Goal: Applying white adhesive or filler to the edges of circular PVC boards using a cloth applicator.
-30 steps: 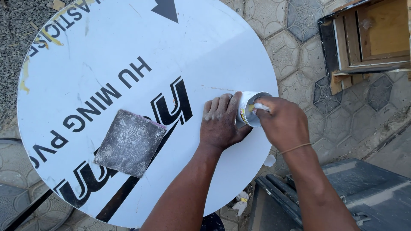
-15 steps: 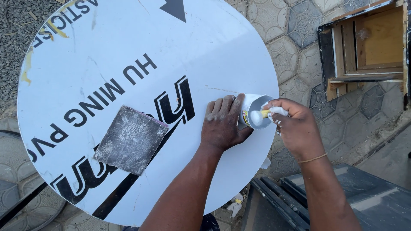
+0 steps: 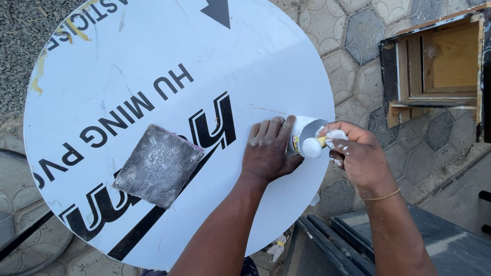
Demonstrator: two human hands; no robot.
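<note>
**Putty tub at the board's right edge, both hands on the job**

Nearest us, our two forearms rise from the bottom of the view toward the right edge of the round white board [image 3: 153,66]. Our left hand [image 3: 268,151] lies with fingers together, wrapped about the side of a small white tub [image 3: 303,132], pinning it down on the board close to that right edge. Our right hand [image 3: 358,153] sits just beside the tub, past the rim of the board, its fingers pinched shut on a yellow-handled tool [image 3: 321,141] whose tip carries a lump of white paste [image 3: 311,147]. The paste hangs over the mouth of the tub, between our two hands, and our right fingertips are smeared white.

In our judgement the chief risk is the lump dropping off the tool onto the board or the paving, since it is large and sits right at the tip. The tub could also tip or slide off the rim, being so near the edge, if our left hand slackens.

Further left, toward the board's lower left part, a square grey sanding pad [image 3: 158,166] lies flat, well apart from both hands. Beyond the board, on the patterned paving [image 3: 358,46], a wooden frame [image 3: 440,66] rests at the upper right.
</note>
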